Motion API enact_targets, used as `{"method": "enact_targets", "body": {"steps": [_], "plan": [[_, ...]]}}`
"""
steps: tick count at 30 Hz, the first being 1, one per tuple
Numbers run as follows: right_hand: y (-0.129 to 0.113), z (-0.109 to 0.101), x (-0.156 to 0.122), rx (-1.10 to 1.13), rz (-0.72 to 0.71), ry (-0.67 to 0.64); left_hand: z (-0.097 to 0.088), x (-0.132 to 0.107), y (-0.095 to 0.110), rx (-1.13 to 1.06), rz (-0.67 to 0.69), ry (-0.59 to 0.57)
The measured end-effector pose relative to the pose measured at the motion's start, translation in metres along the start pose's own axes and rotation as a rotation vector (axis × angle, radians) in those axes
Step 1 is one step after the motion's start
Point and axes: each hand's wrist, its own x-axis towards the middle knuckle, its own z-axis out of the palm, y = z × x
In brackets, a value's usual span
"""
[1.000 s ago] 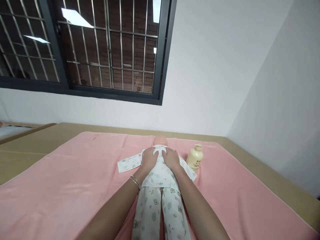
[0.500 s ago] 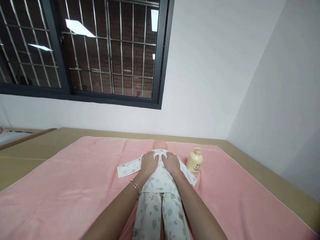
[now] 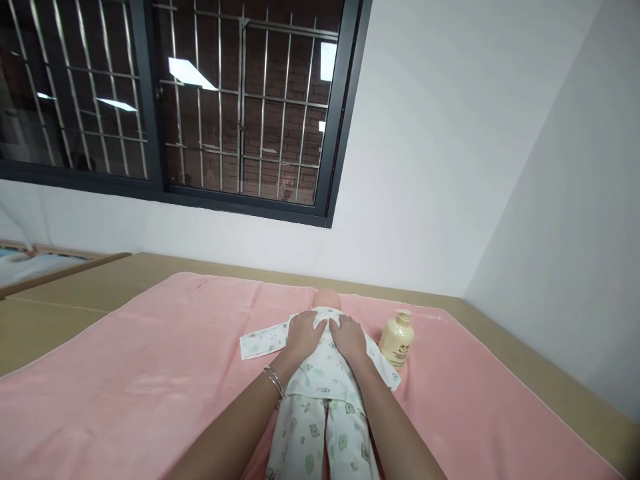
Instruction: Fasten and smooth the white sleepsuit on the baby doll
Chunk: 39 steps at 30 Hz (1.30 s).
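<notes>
A baby doll (image 3: 320,393) in white printed pyjamas lies on a pink towel (image 3: 150,373), its head (image 3: 327,299) pointing away from me. My left hand (image 3: 304,332) lies flat on the doll's upper body on the left side, fingers spread. On the right side my right hand (image 3: 349,336) rests the same way, fingers stretched out. Both hands press on the pyjama top near the shoulders. The empty left sleeve (image 3: 263,340) of the top lies spread out on the towel. A bangle (image 3: 273,381) is on my left wrist.
A cream lotion bottle (image 3: 397,339) stands on the towel just right of the doll. The towel covers a tan surface (image 3: 70,300) set against a white wall. A barred window (image 3: 200,107) is above on the left. A second wall closes in on the right.
Both hands stay flat on the doll's upper body; they have drawn slightly closer together. The view has shifted a little to the left and down.
</notes>
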Motion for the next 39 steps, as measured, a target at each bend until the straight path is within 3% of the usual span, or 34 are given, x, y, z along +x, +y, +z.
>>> {"method": "enact_targets", "body": {"steps": [4, 11, 16, 20, 32, 39], "plan": [[-0.003, 0.000, -0.003, -0.014, 0.033, -0.006, 0.002, 0.002, 0.000, -0.022, 0.087, 0.015], [-0.015, -0.004, -0.014, -0.067, 0.195, 0.030, 0.002, -0.004, 0.002, 0.104, -0.022, 0.090], [-0.004, 0.000, -0.005, -0.033, 0.063, -0.014, 0.002, 0.000, -0.005, 0.004, -0.053, -0.024], [0.001, 0.000, -0.003, -0.001, -0.022, -0.029, 0.002, 0.002, -0.007, -0.063, -0.007, -0.010], [-0.014, 0.002, -0.011, -0.022, 0.142, 0.009, 0.008, -0.001, -0.010, 0.015, 0.005, 0.112], [0.001, 0.010, 0.000, 0.016, 0.046, -0.015, 0.008, 0.002, -0.012, -0.073, 0.012, 0.005]]}}
